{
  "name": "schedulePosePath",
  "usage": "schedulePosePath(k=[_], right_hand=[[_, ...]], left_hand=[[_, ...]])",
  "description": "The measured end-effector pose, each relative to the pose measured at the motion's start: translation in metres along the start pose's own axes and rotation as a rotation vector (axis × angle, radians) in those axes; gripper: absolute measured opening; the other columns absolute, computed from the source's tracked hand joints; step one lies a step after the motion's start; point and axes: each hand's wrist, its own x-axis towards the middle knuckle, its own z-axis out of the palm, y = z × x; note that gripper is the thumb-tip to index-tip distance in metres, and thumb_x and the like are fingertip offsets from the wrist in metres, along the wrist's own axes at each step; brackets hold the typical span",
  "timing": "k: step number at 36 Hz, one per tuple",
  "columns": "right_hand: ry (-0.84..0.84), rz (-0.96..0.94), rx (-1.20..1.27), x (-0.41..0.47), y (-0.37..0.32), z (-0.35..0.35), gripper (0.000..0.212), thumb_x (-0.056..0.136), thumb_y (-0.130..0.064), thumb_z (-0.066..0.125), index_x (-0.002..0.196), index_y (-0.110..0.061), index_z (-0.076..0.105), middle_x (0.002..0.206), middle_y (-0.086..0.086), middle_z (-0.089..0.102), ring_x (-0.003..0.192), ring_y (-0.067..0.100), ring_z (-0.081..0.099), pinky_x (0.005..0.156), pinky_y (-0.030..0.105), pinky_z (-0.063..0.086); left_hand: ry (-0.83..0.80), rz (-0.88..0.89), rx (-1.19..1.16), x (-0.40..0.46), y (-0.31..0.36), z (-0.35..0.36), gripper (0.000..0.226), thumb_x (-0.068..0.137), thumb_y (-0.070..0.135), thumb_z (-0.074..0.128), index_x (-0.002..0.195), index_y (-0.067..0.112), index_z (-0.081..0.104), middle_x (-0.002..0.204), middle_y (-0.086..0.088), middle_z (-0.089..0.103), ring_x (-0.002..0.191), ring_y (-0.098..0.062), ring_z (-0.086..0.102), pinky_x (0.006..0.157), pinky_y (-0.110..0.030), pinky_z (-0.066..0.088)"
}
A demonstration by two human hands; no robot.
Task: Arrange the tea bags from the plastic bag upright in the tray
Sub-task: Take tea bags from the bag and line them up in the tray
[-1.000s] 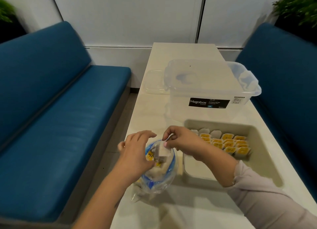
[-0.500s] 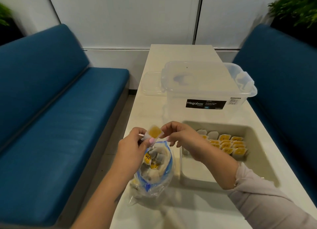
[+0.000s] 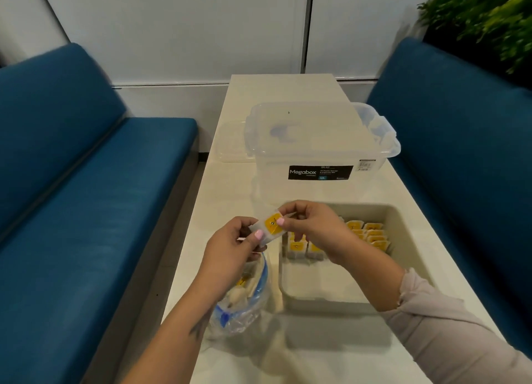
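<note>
Both hands pinch one tea bag [image 3: 270, 227] above the surface: left hand [image 3: 230, 247], right hand [image 3: 312, 229]. Other bags stand in the tray [image 3: 403, 239].

Beyond the hands, a lidded clear Megabox storage box [image 3: 319, 147]; blue benches [image 3: 86, 211] either side; a plant [image 3: 483, 18] far right.

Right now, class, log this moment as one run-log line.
left hand + right hand: pinch tea bag | plastic bag: open | tray: partly filled, bags upright
</note>
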Motion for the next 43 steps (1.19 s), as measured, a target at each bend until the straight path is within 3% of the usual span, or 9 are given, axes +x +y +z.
schedulePosePath(k=[4,10,14,21,27,30,33,38,43], right_hand=[[0.014,-0.004,-0.013,-0.001,-0.001,-0.014,0.008,0.084,-0.012,0.071,0.086,-0.020,0.069,0.079,0.003,0.067,0.058,0.005,0.051,0.055,0.020,0.043],[0.065,-0.031,0.009,-0.005,0.000,-0.031,0.004,0.086,-0.011,0.067,0.084,-0.014,0.068,0.069,-0.005,0.064,0.048,0.000,0.048,0.049,0.016,0.040],[0.087,-0.044,0.048,-0.009,0.000,-0.039,0.004,0.087,-0.007,0.065,0.090,-0.005,0.066,0.068,-0.001,0.061,0.042,-0.004,0.049,0.045,0.011,0.039],[0.104,-0.038,-0.019,-0.010,0.003,-0.055,0.004,0.088,-0.013,0.065,0.086,-0.012,0.067,0.069,-0.005,0.061,0.046,-0.004,0.048,0.052,0.018,0.039],[0.115,-0.037,-0.060,-0.010,-0.001,-0.062,0.006,0.088,-0.017,0.066,0.083,-0.014,0.068,0.070,-0.002,0.062,0.051,0.008,0.041,0.050,0.018,0.040],[0.113,-0.039,-0.082,-0.010,-0.004,-0.065,0.006,0.087,-0.018,0.067,0.083,-0.014,0.069,0.074,0.003,0.064,0.056,0.013,0.042,0.052,0.022,0.040],[0.096,-0.042,-0.137,-0.009,-0.008,-0.068,0.008,0.087,-0.018,0.067,0.088,-0.011,0.070,0.076,0.006,0.065,0.060,0.017,0.047,0.052,0.021,0.041],[0.047,-0.049,-0.316,-0.009,-0.012,-0.077,0.002,0.084,-0.016,0.070,0.087,-0.015,0.071,0.070,-0.006,0.064,0.053,-0.005,0.054,0.049,0.007,0.039],[0.030,-0.022,-0.580,-0.008,-0.005,-0.088,0.008,0.081,-0.018,0.074,0.081,-0.025,0.070,0.069,-0.010,0.063,0.066,0.004,0.057,0.063,0.018,0.046]], left_hand=[[-0.037,-0.033,-0.132,0.002,0.005,0.015,0.020,0.094,0.017,0.055,0.113,0.013,0.063,0.097,-0.007,0.069,0.077,-0.014,0.070,0.064,-0.019,0.055],[-0.041,0.020,-0.141,0.005,0.009,0.036,0.037,0.074,0.015,0.079,0.107,0.026,0.066,0.096,-0.001,0.071,0.085,-0.020,0.069,0.075,-0.032,0.058],[-0.067,0.039,-0.204,0.008,0.011,0.044,0.033,0.078,0.012,0.075,0.108,0.022,0.068,0.094,-0.003,0.073,0.086,-0.022,0.070,0.072,-0.029,0.057],[-0.125,0.018,-0.301,0.008,0.015,0.054,0.031,0.090,0.005,0.059,0.115,0.022,0.064,0.098,-0.010,0.073,0.081,-0.017,0.070,0.070,-0.023,0.056],[-0.117,0.004,-0.315,0.009,0.017,0.059,0.029,0.095,0.007,0.050,0.111,0.027,0.062,0.095,-0.011,0.072,0.081,-0.017,0.068,0.069,-0.021,0.057],[-0.124,-0.003,-0.319,0.009,0.016,0.060,0.024,0.091,0.010,0.058,0.104,0.030,0.066,0.096,-0.005,0.074,0.087,-0.018,0.070,0.074,-0.026,0.057],[-0.106,0.007,-0.291,0.010,0.014,0.060,0.024,0.087,0.006,0.063,0.099,0.026,0.067,0.087,-0.002,0.074,0.084,-0.019,0.070,0.076,-0.029,0.057],[-0.085,0.035,-0.184,0.010,0.012,0.062,0.025,0.085,0.004,0.066,0.093,0.027,0.069,0.083,-0.007,0.072,0.072,-0.016,0.066,0.073,-0.034,0.057],[-0.108,0.023,0.062,0.014,-0.001,0.067,0.031,0.080,0.008,0.072,0.106,0.024,0.069,0.087,0.008,0.071,0.063,0.003,0.060,0.065,-0.016,0.050]])
